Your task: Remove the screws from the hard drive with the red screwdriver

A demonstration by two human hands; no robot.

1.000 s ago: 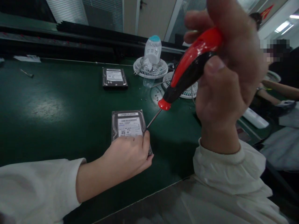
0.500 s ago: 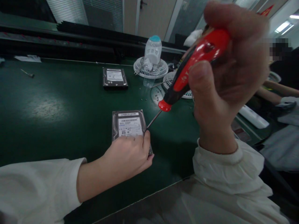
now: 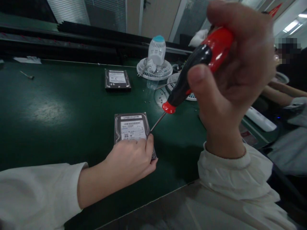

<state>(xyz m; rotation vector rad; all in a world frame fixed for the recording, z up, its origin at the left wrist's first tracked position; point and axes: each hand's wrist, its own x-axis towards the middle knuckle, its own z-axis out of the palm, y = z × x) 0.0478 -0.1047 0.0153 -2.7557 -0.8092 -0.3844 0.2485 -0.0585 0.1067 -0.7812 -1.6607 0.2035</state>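
Note:
A hard drive [image 3: 130, 126] with a white label lies flat on the dark green table [image 3: 52, 108]. My left hand [image 3: 130, 161] rests on its near end, fingers curled down on the right edge, pinning it. My right hand [image 3: 236, 70] is raised close to the camera, wrapped round the red and black handle of a screwdriver [image 3: 192, 80]. The thin shaft slants down to the left and its tip touches the drive's right edge just above my left fingers.
A second hard drive [image 3: 117, 79] lies farther back. Behind it are white fan grilles [image 3: 154, 68] with a white, blue-capped fan motor [image 3: 157, 49] on top. A small tool [image 3: 27, 75] lies far left. Another person's arm [image 3: 283, 91] is at the right.
The screwdriver handle has turned in my right hand: its black side now faces me and my thumb has shifted along it. The left hand and the drive have stayed put.

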